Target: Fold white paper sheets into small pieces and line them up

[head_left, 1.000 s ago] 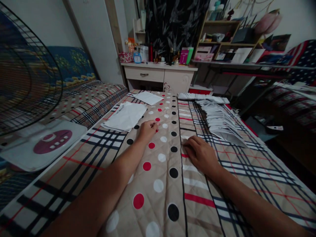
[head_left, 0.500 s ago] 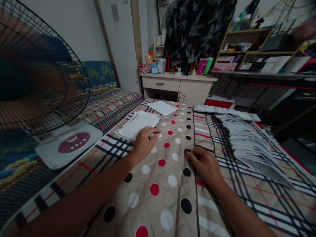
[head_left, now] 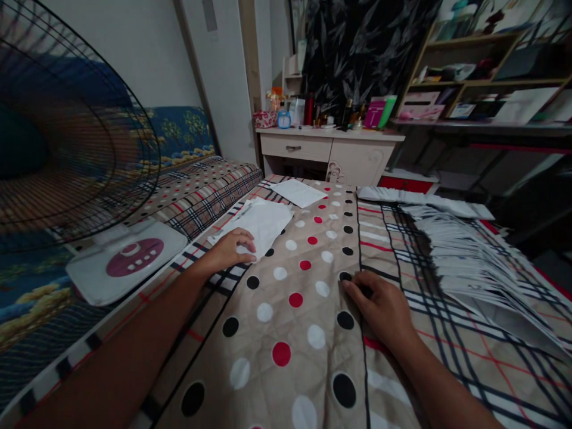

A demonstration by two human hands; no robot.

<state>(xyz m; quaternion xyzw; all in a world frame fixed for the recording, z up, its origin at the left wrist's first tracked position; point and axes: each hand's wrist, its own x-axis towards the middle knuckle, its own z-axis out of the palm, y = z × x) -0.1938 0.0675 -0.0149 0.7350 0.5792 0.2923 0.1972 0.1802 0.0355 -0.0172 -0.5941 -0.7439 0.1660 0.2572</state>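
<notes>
My left hand (head_left: 232, 249) rests at the near corner of a loose stack of white paper sheets (head_left: 266, 220). Its fingers are bent over the top sheet, with a gap between them and the thumb, and no sheet is lifted. My right hand (head_left: 382, 304) lies on the dotted bedspread (head_left: 299, 328), fingers loosely curled and thumb against the index finger; nothing shows in it. Beyond the stack lies another white sheet or thin pile (head_left: 299, 192). Right of my right hand, many white folded papers (head_left: 469, 256) overlap in a fanned row.
A fan (head_left: 80, 137) with a white base (head_left: 129, 256) stands close on the left. A long white bundle (head_left: 424, 201) lies behind the fanned papers. At the back are a white dresser (head_left: 330, 155) with small items on it and a shelf unit (head_left: 473, 83).
My left hand has moved left and back from above the bedspread onto the near corner of the paper stack. My right hand stays in place on the bedspread. The view has shifted slightly.
</notes>
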